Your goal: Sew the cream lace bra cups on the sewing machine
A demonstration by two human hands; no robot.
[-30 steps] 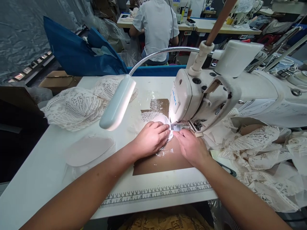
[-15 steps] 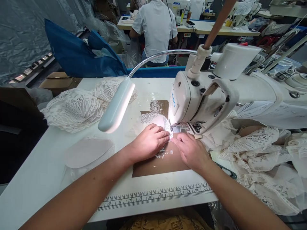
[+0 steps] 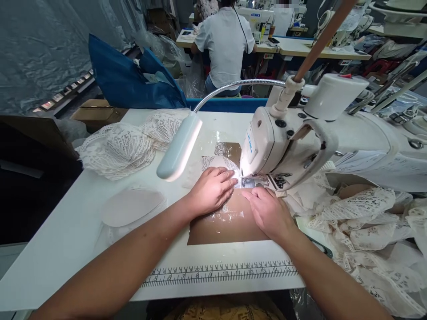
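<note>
My left hand [image 3: 211, 190] lies palm down with its fingers spread a little on a white lace piece [image 3: 218, 162], just left of the needle area of the sewing machine [image 3: 258, 142]. My right hand [image 3: 268, 211] rests on the brown sheet [image 3: 222, 229] in front of the presser foot. Its fingers are curled with the index finger pointing left; whether anything is pinched there is hidden. The lace piece reaches under the machine's head, partly covered by my left hand.
A lamp [image 3: 180, 146] on a bendy arm hangs over the white table [image 3: 66, 249]. Lace fabric [image 3: 120, 149] lies at the back left, pale oval pieces [image 3: 131, 206] nearer. More lace [image 3: 370, 240] is heaped at right. A person [image 3: 224, 49] sits beyond.
The whole view has shifted slightly. My left hand has turned a little and its fingers are more spread, with the lace piece turned under them. My right hand is slightly farther from the left.
</note>
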